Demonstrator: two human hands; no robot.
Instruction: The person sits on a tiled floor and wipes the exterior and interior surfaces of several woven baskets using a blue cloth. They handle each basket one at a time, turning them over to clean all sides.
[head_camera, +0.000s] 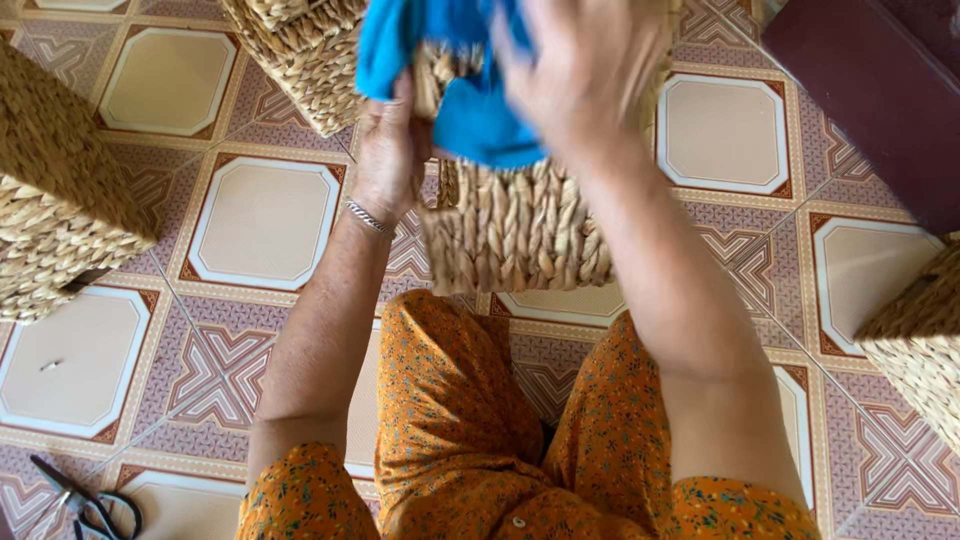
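Two hands, left hand (390, 150) and right hand (580, 70), grip blue cloth (480, 120).

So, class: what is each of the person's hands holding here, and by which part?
The left hand grips the blue cloth at its left edge, against the woven basket. The right hand is blurred over the cloth; its hold cannot be told.

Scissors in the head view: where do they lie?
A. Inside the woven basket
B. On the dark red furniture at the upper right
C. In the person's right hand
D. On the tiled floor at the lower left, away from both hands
D: the black-handled scissors lie on the patterned floor tiles, while the left hand and right hand are up at the blue cloth over the woven basket.
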